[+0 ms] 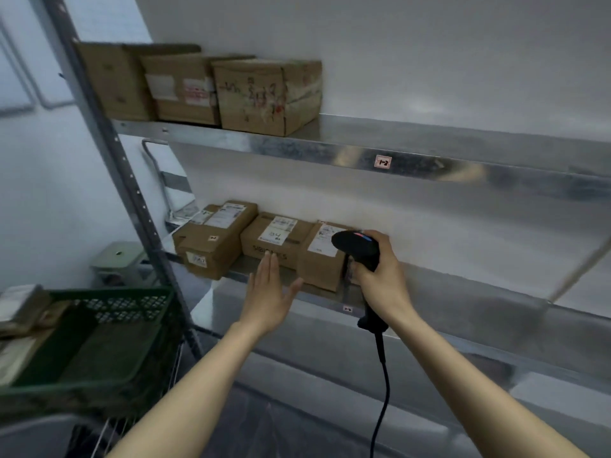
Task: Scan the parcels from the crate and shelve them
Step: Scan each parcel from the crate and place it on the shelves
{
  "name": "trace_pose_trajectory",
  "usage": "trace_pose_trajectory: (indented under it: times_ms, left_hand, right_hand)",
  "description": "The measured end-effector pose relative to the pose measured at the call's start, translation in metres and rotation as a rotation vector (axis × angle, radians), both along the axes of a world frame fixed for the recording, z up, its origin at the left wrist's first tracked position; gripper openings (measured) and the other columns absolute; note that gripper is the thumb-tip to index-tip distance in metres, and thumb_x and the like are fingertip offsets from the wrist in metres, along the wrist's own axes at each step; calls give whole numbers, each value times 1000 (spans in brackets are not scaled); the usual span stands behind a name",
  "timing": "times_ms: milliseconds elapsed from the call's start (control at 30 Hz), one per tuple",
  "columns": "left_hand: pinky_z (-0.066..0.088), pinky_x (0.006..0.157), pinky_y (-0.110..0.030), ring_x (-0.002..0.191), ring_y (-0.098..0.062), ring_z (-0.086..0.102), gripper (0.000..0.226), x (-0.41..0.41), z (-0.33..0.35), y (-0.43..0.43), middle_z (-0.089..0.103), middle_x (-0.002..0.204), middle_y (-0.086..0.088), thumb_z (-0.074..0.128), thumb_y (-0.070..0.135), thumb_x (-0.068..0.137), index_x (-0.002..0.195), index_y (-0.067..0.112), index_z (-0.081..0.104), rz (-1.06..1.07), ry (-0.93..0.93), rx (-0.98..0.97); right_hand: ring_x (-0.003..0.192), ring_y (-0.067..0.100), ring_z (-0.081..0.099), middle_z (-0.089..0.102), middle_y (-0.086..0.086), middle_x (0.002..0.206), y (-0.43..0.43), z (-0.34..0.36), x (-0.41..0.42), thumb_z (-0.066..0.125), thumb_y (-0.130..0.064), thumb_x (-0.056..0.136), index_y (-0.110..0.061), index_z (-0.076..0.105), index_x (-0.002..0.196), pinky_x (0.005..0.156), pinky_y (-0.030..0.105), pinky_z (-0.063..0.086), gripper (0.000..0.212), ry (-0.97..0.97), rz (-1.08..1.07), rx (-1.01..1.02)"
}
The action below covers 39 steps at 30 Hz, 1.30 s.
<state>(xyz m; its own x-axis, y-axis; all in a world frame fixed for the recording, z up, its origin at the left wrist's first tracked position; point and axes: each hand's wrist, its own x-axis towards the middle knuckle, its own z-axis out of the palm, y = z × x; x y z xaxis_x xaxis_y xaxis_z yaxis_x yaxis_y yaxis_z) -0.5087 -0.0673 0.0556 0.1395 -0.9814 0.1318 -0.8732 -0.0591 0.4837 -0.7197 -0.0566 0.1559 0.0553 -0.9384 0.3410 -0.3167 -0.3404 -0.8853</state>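
1. Galvanised grey steel shelving rack (109,140), perforated upright at the left of the frame. Upper shelf (297,150) crosses the middle of the frame; lower shelf (446,289) runs below it toward the right edge.

2. Dark green perforated plastic crate (125,309), lower left of the frame, beside the rack's upright. Brown parcels in the crate (20,309) lie against its left side, partly cut off by the frame edge.

3. Three large brown cardboard parcels (178,90) in a row at the left end of the upper shelf, touching side by side. The rightmost carries handwritten marks on its front.

4. Three smaller brown cardboard parcels with white labels on top, in a row at the left of the lower shelf: left parcel (205,246), middle parcel (274,241), right parcel (322,262).

5. Pale green stool (119,256), left of the frame, behind the upright.

6. Left hand (269,299), centre of the frame: released, flat, fingers straight and together, thumb spread, held up before the middle parcel. Contact cannot be told.

7. Right hand (383,279), right of centre: grasping the handle of item 8.

8. Black handheld barcode scanner (358,247), head over the right parcel's label; its black cable (382,391) hangs to the bottom of the frame.

9. Small pink-edged tag reading "1-2" (383,162) on the upper shelf's front edge.
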Motion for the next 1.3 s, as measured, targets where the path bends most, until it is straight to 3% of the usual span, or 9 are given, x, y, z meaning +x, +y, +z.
trace_pose_trajectory:
  times_ms: [67, 167, 300, 400, 667, 767, 933, 1300]
  left_hand:
    - [-4, 114, -34, 147, -13, -6, 99, 14, 2, 21, -12, 160, 2, 14, 80, 79, 152, 16, -8, 76, 44, -5]
    - [-1, 117, -38, 147, -14, -4, 98, 38, 4, 55, -9, 161, 0, 16, 79, 81, 153, 16, -7, 184, 69, 6]
    - [-2, 118, -44, 147, -14, -6, 97, 76, 6, 103, -9, 161, 1, 13, 79, 80, 153, 18, -8, 303, 65, 14]
    - [-3, 118, -45, 147, -13, -9, 94, 106, 7, 138, -11, 160, 2, 15, 76, 83, 153, 18, -8, 399, 56, 23]
    - [-1, 118, -43, 147, -13, -5, 97, 196, 2, 226, -4, 161, 1, 21, 77, 80, 153, 18, -4, 616, 104, -17]
    - [2, 119, -43, 147, -15, -3, 98, 236, -2, 255, -1, 161, -1, 22, 78, 80, 154, 17, -2, 660, 100, -14]
    - [6, 117, -46, 148, -16, 1, 95, 304, -3, 294, 0, 161, 0, 27, 74, 83, 154, 18, -1, 702, 117, -29]
    - [12, 119, -46, 148, -20, 6, 98, 415, -6, 331, 1, 161, -4, 32, 72, 81, 153, 15, -1, 735, 225, 5]
  right_hand:
    - [88, 10, 58, 57, -17, 99, 6, -1, 13, 55, 2, 85, -30, 46, 125, 65, 15, 45, 53, -2, 63, 6]
    - [84, -2, 56, 58, -11, 103, 17, -3, 36, 56, -3, 86, -33, 44, 126, 60, 5, 43, 52, 6, 158, 5]
    - [88, -6, 55, 56, -10, 109, 32, -4, 75, 59, -4, 86, -36, 44, 124, 63, 3, 42, 52, 14, 279, 29]
    - [80, -12, 55, 56, -14, 102, 45, -2, 108, 58, -3, 86, -38, 44, 120, 59, 0, 39, 51, 22, 373, 18]
    - [75, -8, 55, 57, -19, 96, 91, -7, 213, 57, -2, 86, -38, 44, 121, 56, 6, 41, 51, 27, 567, 16]
    - [73, -8, 56, 58, -17, 97, 107, -8, 257, 57, -3, 87, -38, 44, 122, 54, 8, 42, 51, 33, 612, 28]
    - [67, 0, 58, 57, -18, 94, 137, -6, 333, 56, -1, 87, -53, 41, 105, 50, 16, 42, 57, 48, 683, 24]
    - [62, -9, 56, 57, -16, 96, 168, -17, 458, 58, -3, 88, -41, 42, 119, 46, 5, 37, 51, 64, 695, 51]
